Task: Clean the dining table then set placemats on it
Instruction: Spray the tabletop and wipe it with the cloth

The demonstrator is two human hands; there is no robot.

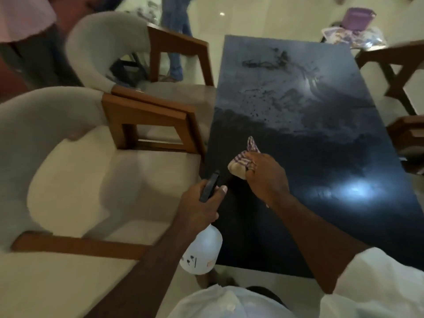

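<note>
The dark glossy dining table [298, 125] stretches away from me, with wet streaks and droplets across its middle and far half. My right hand [266, 177] presses a bunched striped cloth [243, 160] onto the table near its left edge. My left hand [199, 207] grips a white spray bottle [202, 251] by its black trigger head, held over the table's near left corner.
Two cream chairs with wooden arms [146, 120] stand close along the table's left side. More wooden chairs [394, 65] line the right side. A person's legs [176, 37] are on the floor beyond. A purple container [359, 18] sits on patterned mats at the far right.
</note>
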